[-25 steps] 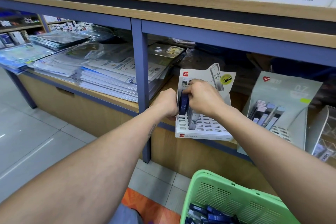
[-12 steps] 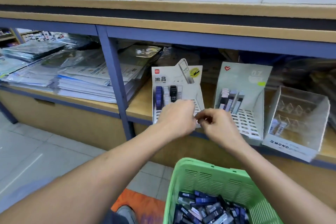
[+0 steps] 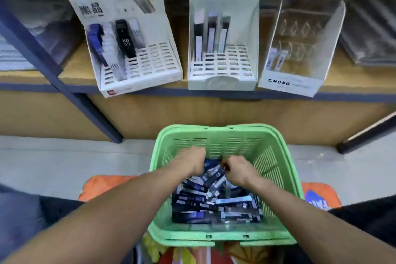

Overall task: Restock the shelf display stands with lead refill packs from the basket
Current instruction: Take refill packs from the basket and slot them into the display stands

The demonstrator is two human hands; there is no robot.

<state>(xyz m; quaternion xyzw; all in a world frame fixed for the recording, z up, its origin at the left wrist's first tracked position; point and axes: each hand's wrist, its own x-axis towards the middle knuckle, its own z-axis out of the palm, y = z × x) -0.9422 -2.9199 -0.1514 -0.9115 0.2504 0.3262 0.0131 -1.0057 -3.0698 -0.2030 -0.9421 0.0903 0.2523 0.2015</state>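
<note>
Both hands in green basket (image 3: 276, 169), over lead refill packs (image 3: 214, 201).
Left hand (image 3: 190, 162) and right hand (image 3: 237, 169) curled among packs at far end; grip unclear. On shelf (image 3: 75, 75): left display stand (image 3: 137, 64), middle stand (image 3: 222, 66), clear MONO stand (image 3: 291, 83), all partly stocked.

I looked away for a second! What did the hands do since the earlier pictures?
Both hands left the left display stand and dropped into the green basket. The left hand and right hand now dig among the refill packs. The three stands stayed put.
</note>
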